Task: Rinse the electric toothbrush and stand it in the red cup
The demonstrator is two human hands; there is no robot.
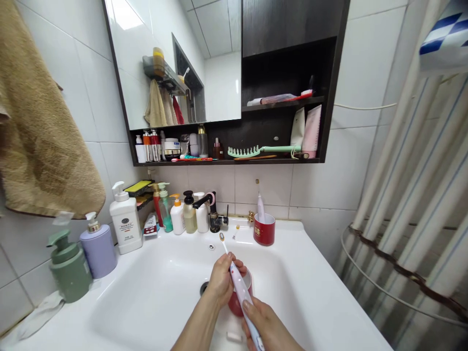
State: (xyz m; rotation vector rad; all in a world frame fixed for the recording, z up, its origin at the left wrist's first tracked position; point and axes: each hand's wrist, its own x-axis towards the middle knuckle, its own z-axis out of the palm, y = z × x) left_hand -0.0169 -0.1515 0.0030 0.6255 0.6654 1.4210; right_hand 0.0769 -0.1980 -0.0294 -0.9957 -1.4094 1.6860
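Over the sink (146,302) I hold a pale pink-and-white electric toothbrush (239,285) at a slant, its bristled head pointing up toward the faucet. My left hand (222,278) closes its fingers around the neck, just below the brush head. Lower down, my right hand (268,324) wraps round the handle near its base. Behind the toothbrush is a red cup (236,303) with a pale inside, partly hidden by my hands; whether the left fingers touch it I cannot tell. A small white object (234,336) shows low in the basin.
A second red cup (264,231) with another electric toothbrush (260,207) stands on the back rim. Near the black faucet (215,214) lies a small brush head (236,231). Several pump bottles (178,217) line the left side. A mirror cabinet (234,160) hangs above.
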